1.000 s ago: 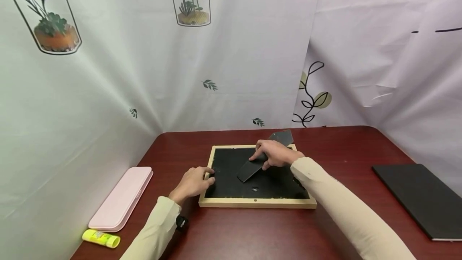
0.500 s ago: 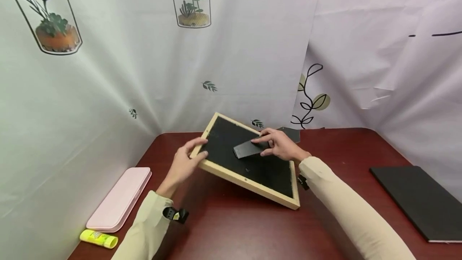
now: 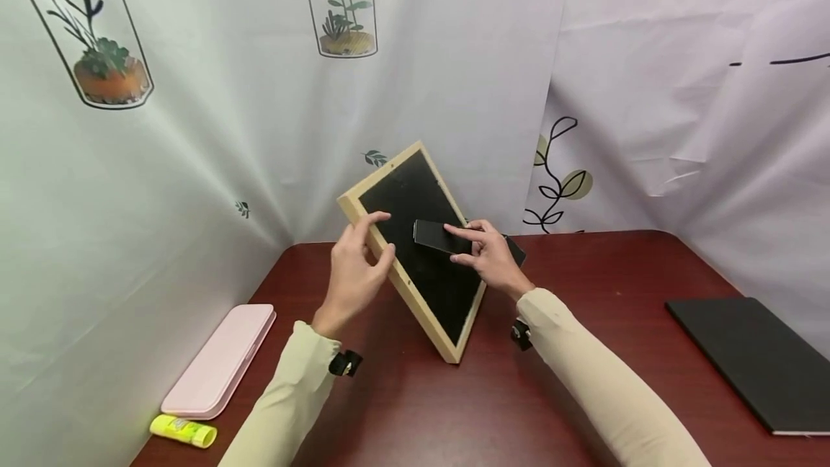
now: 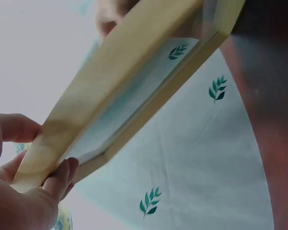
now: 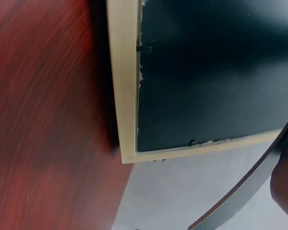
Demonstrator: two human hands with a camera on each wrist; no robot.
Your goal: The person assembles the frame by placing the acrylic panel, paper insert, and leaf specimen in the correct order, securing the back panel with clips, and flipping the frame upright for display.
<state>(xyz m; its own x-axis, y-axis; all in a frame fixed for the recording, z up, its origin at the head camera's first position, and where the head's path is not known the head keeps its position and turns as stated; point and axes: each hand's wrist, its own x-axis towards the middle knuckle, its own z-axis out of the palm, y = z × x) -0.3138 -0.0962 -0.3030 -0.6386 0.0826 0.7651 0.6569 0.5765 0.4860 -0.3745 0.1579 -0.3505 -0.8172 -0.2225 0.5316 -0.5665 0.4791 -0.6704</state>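
A picture frame (image 3: 424, 308) with a pale wood border and black backing (image 3: 415, 179) stands steeply tilted above the table, one lower corner close to the tabletop. My left hand (image 3: 355, 269) grips its left side between thumb and fingers. In the left wrist view the wooden edge (image 4: 101, 81) sits between those fingers, and the front has a shiny pane. My right hand (image 3: 491, 258) pinches the black easel stand (image 3: 431, 234) on the backing, index finger along it and thumb beneath. The right wrist view catches the stand's thin edge (image 5: 245, 187) beside the frame's corner (image 5: 127, 148).
On the left of the dark red table (image 3: 415, 424) lie a flat pink case (image 3: 217, 362) and a yellow glue stick (image 3: 184, 431). A black notebook (image 3: 752, 359) lies at the right. Patterned white cloth (image 3: 454, 92) hangs behind and at both sides.
The frame has gone from flat on the table to steeply tilted, its left side raised by my left hand. My right hand has kept its hold on the stand.
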